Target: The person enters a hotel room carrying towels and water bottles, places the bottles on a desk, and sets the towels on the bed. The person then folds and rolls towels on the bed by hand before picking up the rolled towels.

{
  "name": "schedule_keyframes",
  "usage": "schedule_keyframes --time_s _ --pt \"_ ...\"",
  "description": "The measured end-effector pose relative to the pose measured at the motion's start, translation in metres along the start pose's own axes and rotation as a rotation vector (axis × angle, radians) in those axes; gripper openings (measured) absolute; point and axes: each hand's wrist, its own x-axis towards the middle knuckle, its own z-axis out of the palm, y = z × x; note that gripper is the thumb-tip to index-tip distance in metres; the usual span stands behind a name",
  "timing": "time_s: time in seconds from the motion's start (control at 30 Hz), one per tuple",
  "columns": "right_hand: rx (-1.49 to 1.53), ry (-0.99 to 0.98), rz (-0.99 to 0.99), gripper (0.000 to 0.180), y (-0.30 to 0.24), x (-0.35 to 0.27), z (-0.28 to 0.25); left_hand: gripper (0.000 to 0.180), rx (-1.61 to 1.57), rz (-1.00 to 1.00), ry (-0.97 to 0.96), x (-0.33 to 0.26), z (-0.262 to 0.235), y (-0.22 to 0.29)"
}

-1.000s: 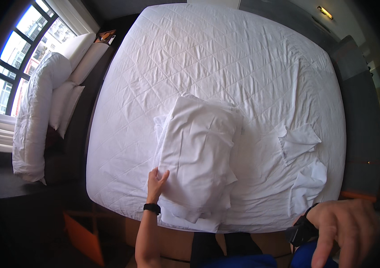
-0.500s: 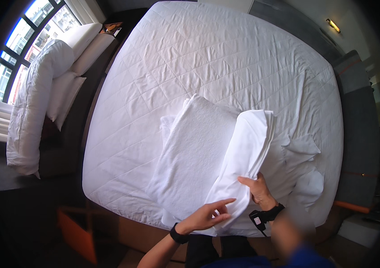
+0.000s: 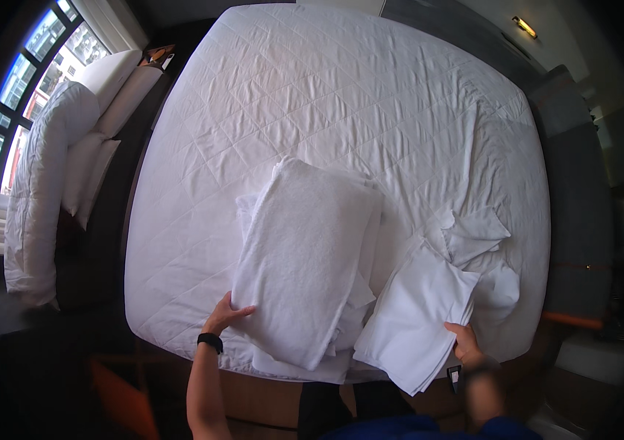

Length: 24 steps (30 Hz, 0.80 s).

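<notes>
A thick stack topped by a folded white towel [image 3: 304, 249] lies on the near middle of the bed. My left hand [image 3: 225, 315] is at its near left edge, the thumb over the top and some fingers hidden at the edge. To the right, folded white sheets of cloth [image 3: 422, 308] lie at an angle, their near corner out at the bed's edge. My right hand [image 3: 464, 342] is closed on their right side, thumb on top. Crumpled white cloth [image 3: 477, 235] sits just beyond them.
A quilted white mattress cover [image 3: 326, 95] spreads over the bed. At the left, a rolled duvet [image 3: 37, 198] and pillows [image 3: 117, 99] rest by the window. An orange panel [image 3: 121, 392] stands at the lower left. A dark grey bench-like surface [image 3: 572, 198] runs along the right.
The folded cloth has moved off the towel to the right and now lies flat beside it, my right hand still on it. My left hand has gone left to the towel's edge.
</notes>
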Motion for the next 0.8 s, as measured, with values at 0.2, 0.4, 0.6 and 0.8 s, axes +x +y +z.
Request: schedule_keyframes --time_s 0.2,0.4,0.6,0.8 --pt "-0.174 -0.118 -0.174 0.036 -0.037 -0.034 0.014 0.067 0.548 0.354 0.929 -0.039 0.083 0.019" --pt "-1.017 -0.811 -0.467 0.037 -0.074 -0.117 0.083 0.062 -1.622 0.089 -0.475 -0.121 0.266 0.111" --pt "-0.769 -0.888 -0.853 0.042 -0.044 -0.148 0.096 0.059 -1.545 0.247 -0.562 -0.129 0.302 0.027" --pt "-0.801 -0.723 -0.886 0.082 -0.064 -0.120 0.135 0.055 -1.925 0.315 -0.660 -0.141 0.289 -0.021"
